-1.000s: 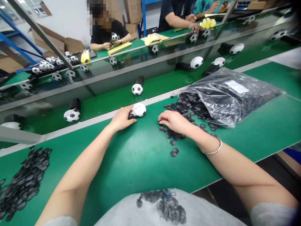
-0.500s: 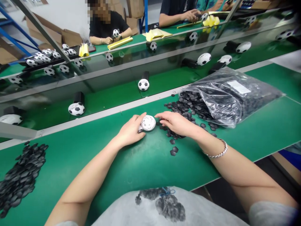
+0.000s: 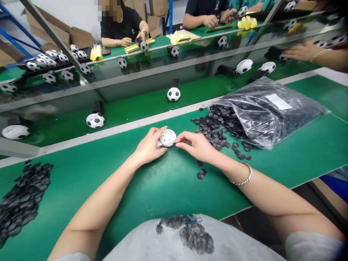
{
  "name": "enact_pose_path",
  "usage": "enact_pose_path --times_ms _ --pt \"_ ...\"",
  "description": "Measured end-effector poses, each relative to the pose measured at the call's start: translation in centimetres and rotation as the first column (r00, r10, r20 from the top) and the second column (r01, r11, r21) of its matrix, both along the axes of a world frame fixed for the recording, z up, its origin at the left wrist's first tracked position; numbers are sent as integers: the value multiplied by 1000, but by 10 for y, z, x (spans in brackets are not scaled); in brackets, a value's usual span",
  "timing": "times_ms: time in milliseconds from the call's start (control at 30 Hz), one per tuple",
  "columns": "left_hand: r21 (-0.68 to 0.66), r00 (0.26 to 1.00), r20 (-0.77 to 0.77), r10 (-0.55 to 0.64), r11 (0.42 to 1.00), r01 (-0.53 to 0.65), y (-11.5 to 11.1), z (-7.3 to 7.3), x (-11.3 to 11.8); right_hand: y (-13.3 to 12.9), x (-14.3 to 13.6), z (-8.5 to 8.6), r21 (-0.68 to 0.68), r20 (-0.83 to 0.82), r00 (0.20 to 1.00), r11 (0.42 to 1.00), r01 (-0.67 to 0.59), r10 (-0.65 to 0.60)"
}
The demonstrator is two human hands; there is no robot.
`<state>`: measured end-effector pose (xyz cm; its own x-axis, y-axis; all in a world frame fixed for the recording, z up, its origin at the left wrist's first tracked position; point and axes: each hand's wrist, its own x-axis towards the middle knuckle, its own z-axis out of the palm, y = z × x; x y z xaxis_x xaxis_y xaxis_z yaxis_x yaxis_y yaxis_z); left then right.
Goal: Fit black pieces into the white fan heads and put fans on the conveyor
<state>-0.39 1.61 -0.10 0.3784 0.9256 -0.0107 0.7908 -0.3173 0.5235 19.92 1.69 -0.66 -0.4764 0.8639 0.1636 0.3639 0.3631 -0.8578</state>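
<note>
Held between the thumb and fingers of my left hand [image 3: 150,146] is a white football-patterned shell [image 3: 168,137] with openings in its surface. My right hand [image 3: 195,145] pinches a small black piece [image 3: 174,144] at the shell's right edge; whether the piece sits in an opening I cannot tell. Just beyond my right hand lies a heap of loose black pentagon pieces [image 3: 217,125], spilling from the mouth of a clear plastic bag [image 3: 274,112]. Several stray pentagons [image 3: 201,174] rest nearer to me.
A second pile of black pieces [image 3: 25,199] lies at the left of the green table [image 3: 152,188]. Past the metal rail [image 3: 130,131], a green belt [image 3: 136,108] carries football-patterned items with black handles [image 3: 174,94]. Co-workers sit opposite; another person's hand [image 3: 301,50] reaches in at right.
My right hand has moved from the heap's edge to the shell, bringing a black piece. The shell has shifted slightly left. Items on the near belt have moved right; another person's hand has appeared.
</note>
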Motion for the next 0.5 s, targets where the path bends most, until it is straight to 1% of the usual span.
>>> enact_pose_path --times_ms 133,300,433,500 --pt "1 999 34 14 1000 -14 0 -1 0 2 -7 -12 21 -25 1000 1000 11 -11" --pt "21 998 59 12 1000 -14 0 0 0 10 -16 -23 -12 -88 995 999 45 -46" --pt "31 995 95 5 999 -8 9 -5 -1 11 -13 -22 -3 -74 994 997 80 -80" --pt "42 994 108 34 998 -39 8 -5 0 8 -11 -17 33 -13 997 997 74 -73"
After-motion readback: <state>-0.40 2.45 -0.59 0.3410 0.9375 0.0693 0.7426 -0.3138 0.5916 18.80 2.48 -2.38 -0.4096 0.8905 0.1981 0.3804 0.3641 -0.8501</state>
